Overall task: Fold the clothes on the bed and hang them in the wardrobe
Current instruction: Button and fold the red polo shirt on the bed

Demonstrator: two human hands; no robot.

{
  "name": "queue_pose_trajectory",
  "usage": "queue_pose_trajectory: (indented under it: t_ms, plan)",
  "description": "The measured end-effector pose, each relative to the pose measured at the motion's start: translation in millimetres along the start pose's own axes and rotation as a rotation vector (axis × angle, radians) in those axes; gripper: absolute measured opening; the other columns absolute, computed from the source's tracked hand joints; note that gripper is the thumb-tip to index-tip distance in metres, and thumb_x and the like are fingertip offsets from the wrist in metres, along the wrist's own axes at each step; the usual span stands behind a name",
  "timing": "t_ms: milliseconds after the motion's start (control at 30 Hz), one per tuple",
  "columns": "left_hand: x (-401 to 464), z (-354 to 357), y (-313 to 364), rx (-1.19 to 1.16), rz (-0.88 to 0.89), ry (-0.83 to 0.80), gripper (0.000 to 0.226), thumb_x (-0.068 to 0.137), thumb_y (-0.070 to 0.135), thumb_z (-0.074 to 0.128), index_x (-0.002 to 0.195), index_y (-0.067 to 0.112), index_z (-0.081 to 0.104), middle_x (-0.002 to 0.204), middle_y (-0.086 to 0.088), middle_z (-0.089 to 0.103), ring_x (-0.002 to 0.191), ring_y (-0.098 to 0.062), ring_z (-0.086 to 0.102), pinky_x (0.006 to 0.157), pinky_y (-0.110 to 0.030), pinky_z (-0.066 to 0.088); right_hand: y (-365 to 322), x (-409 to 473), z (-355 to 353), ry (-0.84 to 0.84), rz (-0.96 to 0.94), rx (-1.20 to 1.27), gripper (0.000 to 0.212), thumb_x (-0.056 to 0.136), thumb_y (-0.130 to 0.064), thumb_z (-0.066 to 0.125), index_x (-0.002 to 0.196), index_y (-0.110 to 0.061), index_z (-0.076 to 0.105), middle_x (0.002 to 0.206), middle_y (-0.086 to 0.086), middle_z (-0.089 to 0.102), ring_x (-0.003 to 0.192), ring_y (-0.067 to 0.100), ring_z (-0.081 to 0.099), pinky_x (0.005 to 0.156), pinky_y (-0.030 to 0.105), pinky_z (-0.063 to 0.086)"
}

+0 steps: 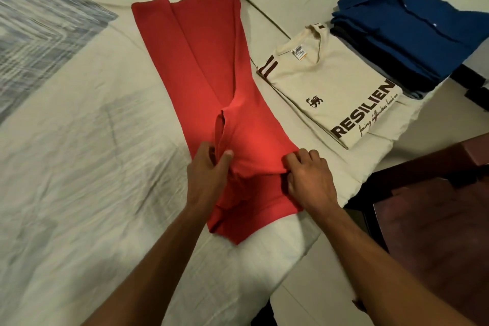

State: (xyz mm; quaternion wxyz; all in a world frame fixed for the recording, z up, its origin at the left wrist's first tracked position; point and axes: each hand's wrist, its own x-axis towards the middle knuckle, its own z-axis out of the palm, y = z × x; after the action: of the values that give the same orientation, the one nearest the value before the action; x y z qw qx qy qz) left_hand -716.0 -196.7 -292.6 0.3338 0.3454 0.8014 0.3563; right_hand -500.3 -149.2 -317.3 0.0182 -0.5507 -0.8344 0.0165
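Cream bedding (79,167) covered the bed and gave a broad, flat place to fold on, with a grey-blue patterned patch (39,29) toward the far left corner. From the head camera, a red shirt (211,74) lay lengthwise down the middle of the bed, its sides already turned in so it formed a long narrow strip running away from the person. The left hand (209,172) pinched the near left edge of the strip, thumb on top and fingers tucked under the fabric. The right hand (309,180) gripped the near right edge with curled fingers, bunching the cloth a little. Holding both near corners this way probably prepared the lower end to be lifted and brought up over the rest.

Just to the right of the red shirt, a folded cream T-shirt (330,92) printed with dark lettering sat apart from it, likely set aside as finished. Beyond it a stack topped by a folded blue shirt (412,24) stood near the bed's edge. Dark wooden furniture (428,219) filled the lower right, beside the bed. No wardrobe showed.
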Motion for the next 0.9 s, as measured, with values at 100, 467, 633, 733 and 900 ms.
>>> queue_pose_trajectory:
  t_ms: [100, 467, 633, 733, 900]
  plan:
    - [-13.7, 0.5, -38.8, -0.023, -0.225, -0.05, 0.028, 0.091, 0.043, 0.064, 0.085, 0.016, 0.057, 0.068, -0.006, 0.069, 0.06, -0.023, 0.068, 0.068, -0.046, 0.058, 1.0, -6.6, 6.4, -0.074, -0.081, -0.058, 0.022, 0.072, -0.013, 0.068, 0.094, -0.015, 0.064, 0.09, 0.007, 0.061, 0.083, 0.031, 0.055, 0.067, 0.039, 0.044]
    - [21.2, -27.8, -15.6, 0.205, -0.222, -0.091, 0.029, 0.087, 0.048, 0.053, 0.089, 0.019, 0.053, 0.083, -0.004, 0.064, 0.082, -0.027, 0.062, 0.075, -0.038, 0.047, -33.2, 31.1, -26.1, -0.195, 0.05, 0.069, 0.054, 0.077, -0.04, 0.021, 0.094, -0.014, 0.064, 0.098, 0.008, 0.065, 0.093, 0.031, 0.055, 0.077, 0.041, 0.04]
    - [67.3, -28.1, 16.5, 0.205, -0.032, -0.062, 0.024, 0.077, 0.043, 0.049, 0.087, 0.022, 0.054, 0.083, 0.001, 0.062, 0.083, -0.024, 0.058, 0.072, -0.036, 0.044, -55.2, 103.8, -21.2, -0.149, 0.223, 0.363, 0.021, 0.091, -0.025, 0.045, 0.096, -0.011, 0.06, 0.097, 0.01, 0.064, 0.093, 0.033, 0.057, 0.067, 0.035, 0.035]
    - [110.3, -15.0, 30.8, 0.212, 0.075, -0.029, 0.007, 0.088, 0.026, 0.058, 0.087, 0.02, 0.055, 0.076, 0.006, 0.057, 0.079, -0.02, 0.055, 0.068, -0.031, 0.034, -66.9, 158.8, -9.4, -0.107, 0.26, 0.462, 0.017, 0.095, -0.023, 0.048, 0.097, -0.011, 0.06, 0.098, 0.011, 0.065, 0.094, 0.033, 0.059, 0.068, 0.036, 0.037]
    - [208.8, 16.9, 57.8, 0.266, 0.256, 0.036, 0.007, 0.089, 0.019, 0.059, 0.093, 0.013, 0.061, 0.089, -0.007, 0.067, 0.088, -0.031, 0.062, 0.075, -0.039, 0.043, -72.6, 252.9, 1.9, -0.091, 0.278, 0.572, 0.022, 0.093, -0.026, 0.056, 0.107, -0.012, 0.064, 0.109, 0.009, 0.067, 0.105, 0.03, 0.06, 0.086, 0.039, 0.045]
